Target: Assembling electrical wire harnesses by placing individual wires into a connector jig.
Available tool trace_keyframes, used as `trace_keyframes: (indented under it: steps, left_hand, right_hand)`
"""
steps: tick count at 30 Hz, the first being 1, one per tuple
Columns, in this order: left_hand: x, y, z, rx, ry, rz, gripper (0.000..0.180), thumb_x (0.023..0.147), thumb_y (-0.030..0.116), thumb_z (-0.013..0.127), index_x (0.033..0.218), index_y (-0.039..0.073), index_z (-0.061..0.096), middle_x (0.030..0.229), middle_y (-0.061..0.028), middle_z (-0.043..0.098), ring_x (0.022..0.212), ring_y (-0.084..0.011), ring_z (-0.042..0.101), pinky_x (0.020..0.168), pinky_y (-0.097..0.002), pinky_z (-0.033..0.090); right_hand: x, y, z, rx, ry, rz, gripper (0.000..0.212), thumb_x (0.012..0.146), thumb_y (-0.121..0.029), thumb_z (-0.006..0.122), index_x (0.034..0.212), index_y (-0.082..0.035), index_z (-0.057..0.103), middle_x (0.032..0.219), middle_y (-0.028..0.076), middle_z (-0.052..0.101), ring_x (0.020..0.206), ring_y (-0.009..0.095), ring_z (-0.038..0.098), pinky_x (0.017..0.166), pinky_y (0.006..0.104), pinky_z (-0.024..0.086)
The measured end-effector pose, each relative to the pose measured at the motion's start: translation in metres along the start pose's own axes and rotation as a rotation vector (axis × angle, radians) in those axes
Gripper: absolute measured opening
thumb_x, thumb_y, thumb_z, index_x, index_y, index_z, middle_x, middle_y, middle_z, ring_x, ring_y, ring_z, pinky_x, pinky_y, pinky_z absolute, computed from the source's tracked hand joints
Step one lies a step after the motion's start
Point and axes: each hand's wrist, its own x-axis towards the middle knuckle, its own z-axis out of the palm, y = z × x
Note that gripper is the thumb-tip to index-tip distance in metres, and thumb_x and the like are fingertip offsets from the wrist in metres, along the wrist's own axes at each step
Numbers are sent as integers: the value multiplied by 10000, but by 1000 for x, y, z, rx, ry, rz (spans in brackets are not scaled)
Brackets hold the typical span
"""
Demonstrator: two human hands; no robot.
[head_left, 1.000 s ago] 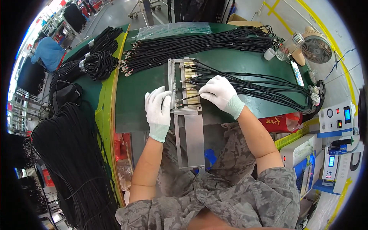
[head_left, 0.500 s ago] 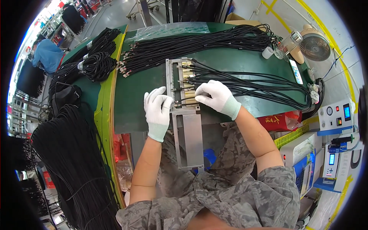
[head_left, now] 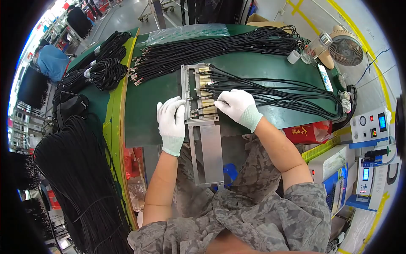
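Note:
A metal fixture (head_left: 185, 86) with a row of gold-coloured blocks (head_left: 207, 103) lies on the green table. Black cables (head_left: 270, 86) run rightward out of its slots, their ends seated side by side. My right hand (head_left: 240, 108), in a white glove, is at the fixture's lower right, thumb and fingers pinched on a black cable; the fingers hide the exact grip. Against the fixture's left edge, my gloved left hand (head_left: 171, 120) has its fingers stretched and slightly apart, holding nothing. Below the blocks, a flat metal plate (head_left: 211, 148) extends over the table's front edge.
A long bundle of black cables (head_left: 211, 46) lies across the back. Coiled cables (head_left: 108, 73) and a large hanging bundle (head_left: 80, 178) are on the left. At right stand a fan (head_left: 347, 51), a glass jar (head_left: 311, 53), a phone (head_left: 325, 78) and control boxes (head_left: 368, 125).
The left hand has shifted slightly left and lower, its thumb drawing away from the fixture. The right hand stays near the same spot, with its fingers closer together.

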Motion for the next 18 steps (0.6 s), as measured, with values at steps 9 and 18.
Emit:
trace_keyframes:
  steps: [9,18]
  left_hand:
    - [2,1,-5,-88,-85,17,189,927,230,601,1023,114,716,1254,-167,615,1212,-345,522,1132,-486,279]
    - [7,14,-1,283,-360,288,367,818,543,663,1096,321,754,1477,-205,431,1365,-415,353,1180,-553,127]
  right_hand:
    - [0,1,7,124,-87,3,213,865,-317,645,809,-114,674,709,72,666,701,284,652,645,402,506]
    - [5,3,-2,-12,81,-210,141,802,-279,717,819,-146,673,777,33,625,805,254,587,736,371,484]
